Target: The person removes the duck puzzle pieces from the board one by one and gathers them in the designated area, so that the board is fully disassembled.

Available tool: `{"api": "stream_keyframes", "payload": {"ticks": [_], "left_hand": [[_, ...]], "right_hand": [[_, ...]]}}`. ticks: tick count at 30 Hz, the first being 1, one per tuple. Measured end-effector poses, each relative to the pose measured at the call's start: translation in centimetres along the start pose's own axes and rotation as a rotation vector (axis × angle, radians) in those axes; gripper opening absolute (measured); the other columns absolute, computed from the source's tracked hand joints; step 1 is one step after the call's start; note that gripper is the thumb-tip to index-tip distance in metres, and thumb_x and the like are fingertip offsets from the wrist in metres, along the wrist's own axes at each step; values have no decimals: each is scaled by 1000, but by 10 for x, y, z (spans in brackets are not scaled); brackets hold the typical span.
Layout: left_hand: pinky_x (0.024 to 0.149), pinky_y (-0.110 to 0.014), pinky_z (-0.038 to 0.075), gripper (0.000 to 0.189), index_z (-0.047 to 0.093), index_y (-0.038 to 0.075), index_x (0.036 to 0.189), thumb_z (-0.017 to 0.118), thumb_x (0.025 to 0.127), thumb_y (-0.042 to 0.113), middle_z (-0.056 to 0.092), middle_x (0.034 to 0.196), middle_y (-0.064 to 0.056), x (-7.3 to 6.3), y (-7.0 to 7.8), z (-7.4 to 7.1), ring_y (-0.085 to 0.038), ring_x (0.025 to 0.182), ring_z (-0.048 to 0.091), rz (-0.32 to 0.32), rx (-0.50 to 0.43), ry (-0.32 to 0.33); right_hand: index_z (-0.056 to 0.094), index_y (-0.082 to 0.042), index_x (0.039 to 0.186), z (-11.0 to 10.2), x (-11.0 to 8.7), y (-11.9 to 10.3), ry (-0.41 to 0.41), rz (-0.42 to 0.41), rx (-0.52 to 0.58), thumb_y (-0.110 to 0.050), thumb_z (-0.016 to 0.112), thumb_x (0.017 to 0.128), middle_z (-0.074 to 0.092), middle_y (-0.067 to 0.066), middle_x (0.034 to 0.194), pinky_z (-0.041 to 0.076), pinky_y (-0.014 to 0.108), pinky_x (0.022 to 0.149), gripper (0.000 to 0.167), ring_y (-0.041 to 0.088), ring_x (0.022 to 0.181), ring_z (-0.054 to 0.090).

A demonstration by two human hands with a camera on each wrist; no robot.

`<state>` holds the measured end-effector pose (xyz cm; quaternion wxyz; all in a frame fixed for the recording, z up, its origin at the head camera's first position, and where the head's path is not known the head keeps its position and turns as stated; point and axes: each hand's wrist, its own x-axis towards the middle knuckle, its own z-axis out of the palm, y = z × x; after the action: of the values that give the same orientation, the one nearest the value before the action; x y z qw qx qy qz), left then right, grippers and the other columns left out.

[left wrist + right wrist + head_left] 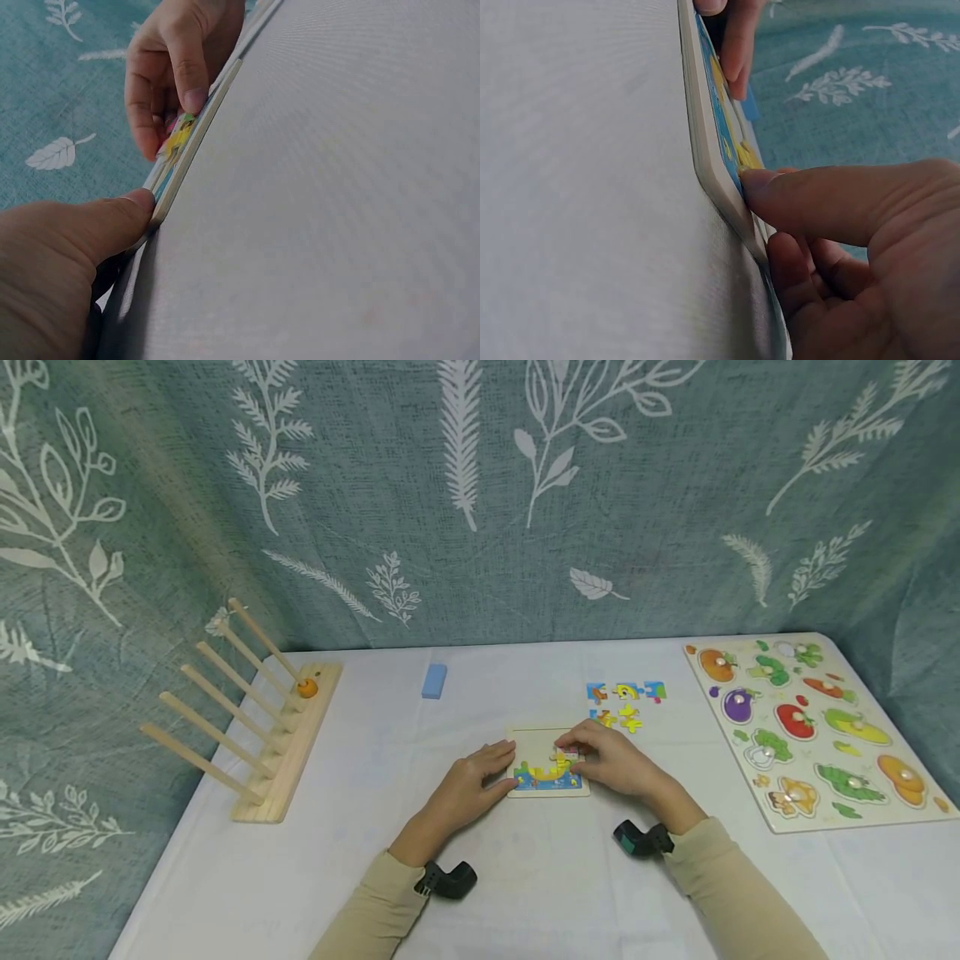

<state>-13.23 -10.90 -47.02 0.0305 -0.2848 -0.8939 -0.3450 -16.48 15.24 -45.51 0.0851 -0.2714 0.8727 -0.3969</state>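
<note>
A small wooden jigsaw tray point(532, 743) lies on the white table, its lower part filled with blue, green and yellow pieces point(549, 782). My left hand point(467, 787) holds the tray's left edge, thumb at the near corner and fingers farther up. Over the tray's right side, my right hand point(617, 762) pinches a yellow and pink jigsaw piece point(178, 139) between thumb and fingers. In the right wrist view the right thumb point(810, 199) lies at the tray's rim, partly hiding the piece. Several loose jigsaw pieces point(627, 692) lie just beyond the right hand.
To the left stands a wooden rack point(300, 752) with upright pegs and an orange bead point(307, 687) at its far end. A blue block point(434, 681) lies toward the back. At right is a vegetable peg puzzle board point(810, 760). A patterned curtain point(495, 568) hangs behind.
</note>
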Motion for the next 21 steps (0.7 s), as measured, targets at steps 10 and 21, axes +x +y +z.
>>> {"api": "stream_keyframes", "payload": {"ticks": [10, 21], "left_hand": [[110, -41, 39, 48, 57, -4, 127, 70, 86, 20, 54, 136, -12, 0, 2, -1, -28, 129, 49, -33, -13, -13], [109, -41, 39, 49, 57, -4, 127, 69, 87, 20, 53, 137, -14, -1, 0, -1, -28, 129, 49, -7, -3, -13]], "right_hand": [[66, -7, 115, -3, -1, 2, 71, -54, -22, -5, 69, 84, 62, 4, 111, 51, 26, 78, 31, 14, 90, 55], [64, -2, 118, -49, -17, 27, 217, -6, 7, 0, 65, 86, 60, 12, 115, 50, 22, 90, 32, 20, 103, 56]]}}
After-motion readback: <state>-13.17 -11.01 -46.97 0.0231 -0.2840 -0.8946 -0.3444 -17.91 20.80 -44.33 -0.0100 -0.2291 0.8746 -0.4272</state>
